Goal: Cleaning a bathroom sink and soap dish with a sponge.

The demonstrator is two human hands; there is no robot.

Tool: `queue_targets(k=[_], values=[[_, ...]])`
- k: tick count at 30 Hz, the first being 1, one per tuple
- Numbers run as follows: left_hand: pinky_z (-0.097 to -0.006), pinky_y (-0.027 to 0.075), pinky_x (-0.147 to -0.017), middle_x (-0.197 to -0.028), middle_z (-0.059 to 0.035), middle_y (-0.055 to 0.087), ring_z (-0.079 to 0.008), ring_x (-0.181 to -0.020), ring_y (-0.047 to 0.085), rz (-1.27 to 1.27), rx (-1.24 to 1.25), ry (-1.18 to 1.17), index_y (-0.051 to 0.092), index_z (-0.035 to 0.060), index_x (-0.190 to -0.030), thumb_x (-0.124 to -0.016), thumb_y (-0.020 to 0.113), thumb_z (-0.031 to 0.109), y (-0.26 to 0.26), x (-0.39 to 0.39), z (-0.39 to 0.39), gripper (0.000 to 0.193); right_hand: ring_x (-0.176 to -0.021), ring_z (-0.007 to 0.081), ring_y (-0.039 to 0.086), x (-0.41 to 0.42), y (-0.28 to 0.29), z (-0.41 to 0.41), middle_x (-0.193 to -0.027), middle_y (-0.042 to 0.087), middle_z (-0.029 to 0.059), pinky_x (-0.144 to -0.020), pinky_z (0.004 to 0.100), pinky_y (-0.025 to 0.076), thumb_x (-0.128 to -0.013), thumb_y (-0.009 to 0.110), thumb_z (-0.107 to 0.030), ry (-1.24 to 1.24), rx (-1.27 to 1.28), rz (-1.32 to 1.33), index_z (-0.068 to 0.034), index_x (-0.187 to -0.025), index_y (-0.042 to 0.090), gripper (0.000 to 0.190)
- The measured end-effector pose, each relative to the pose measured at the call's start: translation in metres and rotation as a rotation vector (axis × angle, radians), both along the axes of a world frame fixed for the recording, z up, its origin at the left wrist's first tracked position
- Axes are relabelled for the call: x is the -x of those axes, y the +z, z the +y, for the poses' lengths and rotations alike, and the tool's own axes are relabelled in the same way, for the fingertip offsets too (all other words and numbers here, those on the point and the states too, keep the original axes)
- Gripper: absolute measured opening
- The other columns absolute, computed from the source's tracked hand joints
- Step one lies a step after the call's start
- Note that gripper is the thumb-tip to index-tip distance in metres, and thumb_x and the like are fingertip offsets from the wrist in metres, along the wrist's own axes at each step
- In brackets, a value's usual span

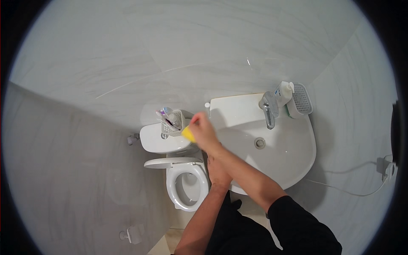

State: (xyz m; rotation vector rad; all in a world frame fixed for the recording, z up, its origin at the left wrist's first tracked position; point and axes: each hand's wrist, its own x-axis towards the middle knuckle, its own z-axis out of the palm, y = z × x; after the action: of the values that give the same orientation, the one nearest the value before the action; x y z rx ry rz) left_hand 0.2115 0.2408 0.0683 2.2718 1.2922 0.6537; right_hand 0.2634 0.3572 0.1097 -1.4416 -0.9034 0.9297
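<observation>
My right hand [204, 132] is closed around a yellow cloth or sponge [188, 135], slightly blurred, above the gap between toilet tank and washbasin. Just left of the yellow piece, a white perforated plastic basket [173, 131] sits on the toilet tank [151, 140]. Toothbrushes [164, 112] and a clear container [172, 119] stand in that basket. My left hand [219, 172] is at the left rim of the white washbasin [287, 169], below my crossing right wrist. Its fingers are partly hidden, and I cannot tell whether it touches the rim.
The toilet lid and seat [172, 185] show at lower left, with the lid raised. A chrome faucet [269, 110], a white pump bottle [283, 94] and a grey perforated caddy [301, 100] stand behind the basin. A white cable [350, 193] hangs along the right wall.
</observation>
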Motion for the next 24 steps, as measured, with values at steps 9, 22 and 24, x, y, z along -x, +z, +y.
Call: queue_targets(k=[9,22,24], values=[[-0.0549,0.034,-0.118,-0.158,-0.0317,0.031,-0.0565,-0.142,0.031,0.101,0.029,0.05,0.044,-0.0104,-0.14,-0.082,0.066,0.012,0.022,-0.01,-0.001,0.067,-0.126,0.041,0.054,-0.084,-0.022,-0.049,-0.134,0.056,0.0239,-0.108,0.0504,0.043,-0.091,0.063,-0.008,-0.086,-0.285,-0.763,0.004,-0.125,0.054,0.036],[-0.0523,0.039,-0.116,-0.16,-0.0283,0.03,-0.054,-0.142,0.034,0.139,-0.036,0.05,0.045,-0.013,-0.139,-0.081,0.066,0.012,0.02,-0.012,-0.002,0.067,-0.151,0.0383,0.035,-0.126,-0.039,-0.026,-0.159,0.044,0.0187,-0.125,0.0488,0.028,-0.09,0.055,0.002,0.161,-0.115,-1.16,0.004,-0.145,0.051,0.055],[-0.0527,0.039,-0.116,-0.16,-0.0286,0.03,-0.0545,-0.142,0.034,0.137,-0.019,0.066,0.045,-0.0127,-0.138,-0.081,0.066,0.013,0.021,-0.012,-0.002,0.067,-0.149,0.0395,0.037,-0.132,-0.042,-0.029,-0.157,0.046,0.0187,-0.124,0.05,0.029,-0.088,0.055,0.003,-0.12,-0.041,-1.164,0.005,-0.144,0.052,0.056]])
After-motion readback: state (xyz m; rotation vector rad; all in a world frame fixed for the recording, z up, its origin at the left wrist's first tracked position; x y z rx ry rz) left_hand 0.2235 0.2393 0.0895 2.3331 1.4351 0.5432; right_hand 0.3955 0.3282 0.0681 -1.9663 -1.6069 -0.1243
